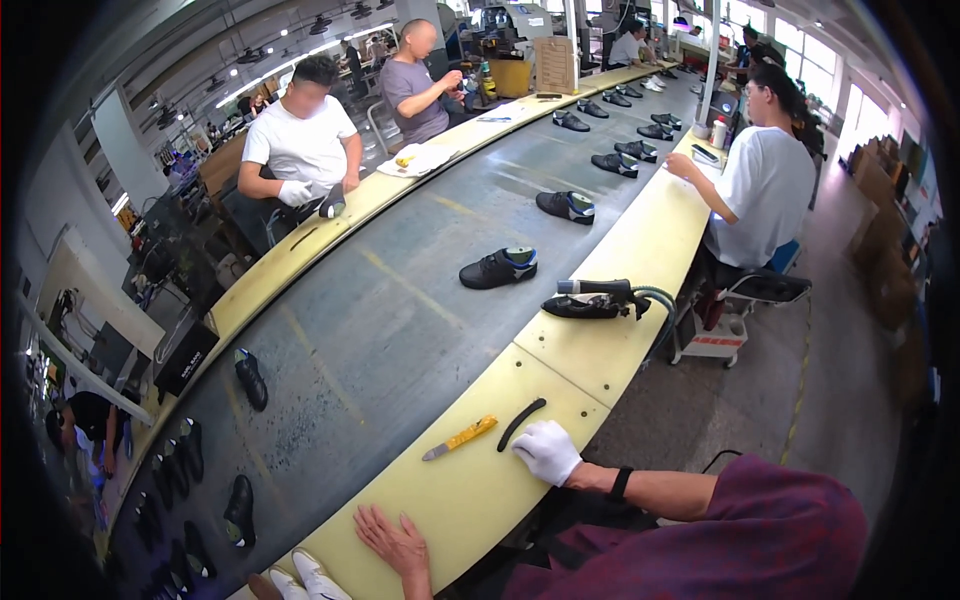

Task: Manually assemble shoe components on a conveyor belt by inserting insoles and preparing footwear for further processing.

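Observation:
My left hand (393, 540), bare, lies flat on the pale yellow side board (470, 512) with its fingers spread. To its right, my right hand (547, 453) wears a white glove and rests on the board with the fingers curled in. Whatever is inside those fingers, if anything, is hidden. Just beyond the glove lies a curved black strip (521, 424), apart from it. A flat-bladed tool with a yellow handle (460, 438) lies between the two hands, farther from me. White shoes (310, 576) stand left of my left hand.
A black iron (592, 304) with a hose sits on the board ahead right. Black shoes (498, 268) are spread along the grey conveyor belt (370, 330); several crowd its left end. Co-workers sit across the belt and at right; one holds a shoe (332, 203).

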Demonstrator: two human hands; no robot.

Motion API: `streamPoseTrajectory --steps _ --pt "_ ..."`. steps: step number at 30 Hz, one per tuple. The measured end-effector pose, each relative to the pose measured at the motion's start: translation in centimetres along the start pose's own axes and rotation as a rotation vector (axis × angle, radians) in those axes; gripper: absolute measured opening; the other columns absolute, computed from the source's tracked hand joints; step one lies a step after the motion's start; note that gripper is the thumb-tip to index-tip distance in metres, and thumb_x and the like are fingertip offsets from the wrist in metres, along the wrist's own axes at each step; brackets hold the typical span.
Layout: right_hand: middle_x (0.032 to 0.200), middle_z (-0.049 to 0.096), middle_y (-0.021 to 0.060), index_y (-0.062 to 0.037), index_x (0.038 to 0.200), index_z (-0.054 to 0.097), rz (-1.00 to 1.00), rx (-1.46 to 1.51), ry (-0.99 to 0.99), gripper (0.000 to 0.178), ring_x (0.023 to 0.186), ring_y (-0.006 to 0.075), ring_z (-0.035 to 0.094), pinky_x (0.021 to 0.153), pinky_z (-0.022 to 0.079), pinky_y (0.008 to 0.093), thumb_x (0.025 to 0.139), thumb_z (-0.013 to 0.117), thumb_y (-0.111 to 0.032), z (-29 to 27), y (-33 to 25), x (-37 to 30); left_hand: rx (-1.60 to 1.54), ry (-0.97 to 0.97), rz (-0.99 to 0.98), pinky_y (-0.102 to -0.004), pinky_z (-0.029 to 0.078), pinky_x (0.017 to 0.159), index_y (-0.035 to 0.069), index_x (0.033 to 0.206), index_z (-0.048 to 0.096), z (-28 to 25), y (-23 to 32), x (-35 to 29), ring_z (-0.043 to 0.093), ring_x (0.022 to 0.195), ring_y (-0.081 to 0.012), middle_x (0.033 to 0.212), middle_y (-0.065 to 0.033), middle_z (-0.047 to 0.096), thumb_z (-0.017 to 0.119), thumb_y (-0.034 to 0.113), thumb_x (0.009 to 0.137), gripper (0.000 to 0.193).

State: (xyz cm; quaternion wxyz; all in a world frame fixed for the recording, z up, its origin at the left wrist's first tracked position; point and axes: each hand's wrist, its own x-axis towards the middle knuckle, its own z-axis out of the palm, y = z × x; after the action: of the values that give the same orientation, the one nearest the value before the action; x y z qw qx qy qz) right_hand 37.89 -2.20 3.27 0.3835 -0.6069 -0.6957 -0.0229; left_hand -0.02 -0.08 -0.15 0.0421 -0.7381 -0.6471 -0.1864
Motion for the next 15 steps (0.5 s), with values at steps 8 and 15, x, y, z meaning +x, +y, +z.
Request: streamPoseTrajectory --steps 8,15 --pt "0.085 0.065 0.0078 -0.0136 0.087 0.072 0.03 0.001 0.008 0.007 0.083 0.0313 0.066 0.076 0.051 0.0447 0.089 0.078 -0.017 -0.2 0.3 -0.1 -0.082 -0.026 0.039 -0.0629 0.02 0.134 -0.009 0.156 0.043 -1.1 1.5 0.7 0.028 0.161 -0.0505 0.169 -0.031 0.038 0.062 0.03 0.104 0.067" --pt "0.084 0.063 0.0064 -0.0156 0.086 0.072 0.057 0.001 -0.017 0.008 0.085 0.0307 0.066 0.077 0.051 0.0432 0.093 0.071 -0.017 -0.3 0.2 -0.2 0.08 0.077 0.081 -0.0604 0.032 0.128 -0.007 0.156 0.051 -1.3 1.5 0.5 0.04 0.157 -0.0467 0.165 -0.0281 0.049 0.056 0.044 0.113 0.067"
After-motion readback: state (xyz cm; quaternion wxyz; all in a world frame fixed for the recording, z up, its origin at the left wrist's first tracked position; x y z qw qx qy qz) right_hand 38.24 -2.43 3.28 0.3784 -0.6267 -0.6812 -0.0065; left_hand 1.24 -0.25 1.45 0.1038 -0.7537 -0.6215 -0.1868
